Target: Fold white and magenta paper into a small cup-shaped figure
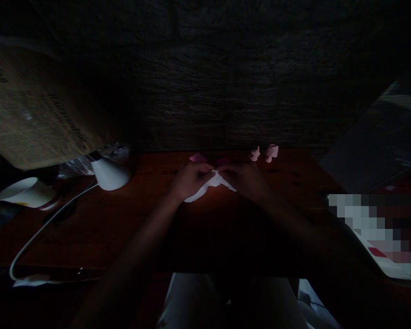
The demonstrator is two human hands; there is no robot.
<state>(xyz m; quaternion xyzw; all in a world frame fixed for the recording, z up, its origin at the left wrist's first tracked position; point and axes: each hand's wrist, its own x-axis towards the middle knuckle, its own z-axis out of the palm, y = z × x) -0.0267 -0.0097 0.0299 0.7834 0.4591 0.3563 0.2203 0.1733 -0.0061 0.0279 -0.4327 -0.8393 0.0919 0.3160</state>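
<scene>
In the dim head view, my left hand (193,178) and my right hand (245,178) meet close together over the wooden table. Both pinch the upper edge of a thin white piece (210,182), paper or cloth, which hangs and spreads below the fingers. Just behind the left hand lies a pink piece (197,157). A darker magenta piece (223,161) shows behind the right fingers, partly covered. Farther right stand two small pale pink shapes (255,154), too dark to name. The fingertips are hard to make out.
A white cone-shaped lamp (111,174) with a white cable (51,219) stands at the left. Near it a paper cup (27,191) lies tilted beside a large printed brown bag (30,109). A dark brick wall (205,105) rises behind the table (140,228).
</scene>
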